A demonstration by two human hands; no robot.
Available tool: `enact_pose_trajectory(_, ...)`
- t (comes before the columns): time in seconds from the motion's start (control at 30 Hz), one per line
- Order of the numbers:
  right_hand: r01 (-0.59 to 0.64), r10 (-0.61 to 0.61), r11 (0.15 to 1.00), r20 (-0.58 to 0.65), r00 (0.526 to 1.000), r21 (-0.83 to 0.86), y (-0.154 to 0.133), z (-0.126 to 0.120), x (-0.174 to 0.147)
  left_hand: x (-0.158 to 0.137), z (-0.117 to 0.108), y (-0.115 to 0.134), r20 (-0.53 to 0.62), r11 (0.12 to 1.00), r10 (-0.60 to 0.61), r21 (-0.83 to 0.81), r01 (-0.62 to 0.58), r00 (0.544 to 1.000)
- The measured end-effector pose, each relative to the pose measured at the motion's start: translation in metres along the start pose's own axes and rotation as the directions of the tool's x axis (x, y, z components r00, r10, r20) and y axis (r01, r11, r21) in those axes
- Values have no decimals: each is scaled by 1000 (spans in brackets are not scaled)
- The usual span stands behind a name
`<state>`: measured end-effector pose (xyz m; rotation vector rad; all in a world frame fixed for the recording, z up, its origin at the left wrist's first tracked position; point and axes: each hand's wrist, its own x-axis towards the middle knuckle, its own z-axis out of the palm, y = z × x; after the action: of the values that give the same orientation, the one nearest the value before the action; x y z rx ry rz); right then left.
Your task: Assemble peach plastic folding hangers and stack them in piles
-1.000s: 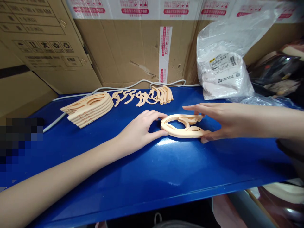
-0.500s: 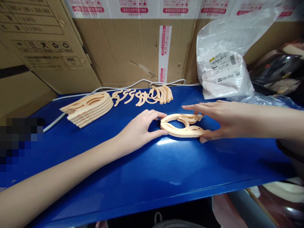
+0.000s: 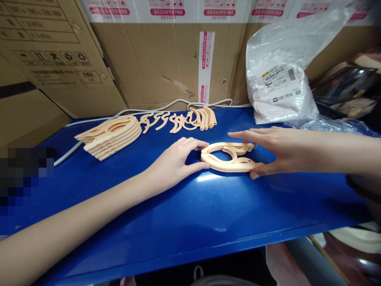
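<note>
A cream plastic folding hanger (image 3: 228, 168), folded into a rounded loop, lies flat on the blue table (image 3: 178, 222) in front of me. At its left end, my left hand (image 3: 177, 159) pinches it between thumb and fingertips. My right hand (image 3: 269, 149) spans the right end, the thumb against the near arm and a finger at the far arm, while the index finger sticks out above. Back left sits a stack of folded hangers (image 3: 119, 139). Loose hook pieces (image 3: 162, 119) and curved arm pieces (image 3: 205, 118) lie in a row behind my hands.
Cardboard boxes (image 3: 149, 67) stand along the back and left. A white cable (image 3: 166, 105) runs along the table's rear. At the back right is a clear plastic bag (image 3: 281, 91) with labels, and crumpled clear film (image 3: 333, 125) lies beside it.
</note>
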<state>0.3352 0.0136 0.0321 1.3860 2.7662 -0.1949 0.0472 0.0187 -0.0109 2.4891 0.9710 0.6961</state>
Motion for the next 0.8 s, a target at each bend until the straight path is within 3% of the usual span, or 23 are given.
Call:
enact_pose_trajectory(0.33, 22, -27, 997, -72, 997, -79, 0, 4, 1, 1, 1, 0, 17, 1000, -16, 9, 16, 1000)
enact_pose_trajectory(0.47, 94, -95, 995, -60, 994, -11, -12, 2, 6, -1, 0, 0, 13, 997, -57, -48, 58, 998)
enact_pose_trajectory(0.8, 119, -119, 993, -65, 991, -7, -30, 4, 20, 1, -2, -1, 38, 981, -76, -173, 81, 996)
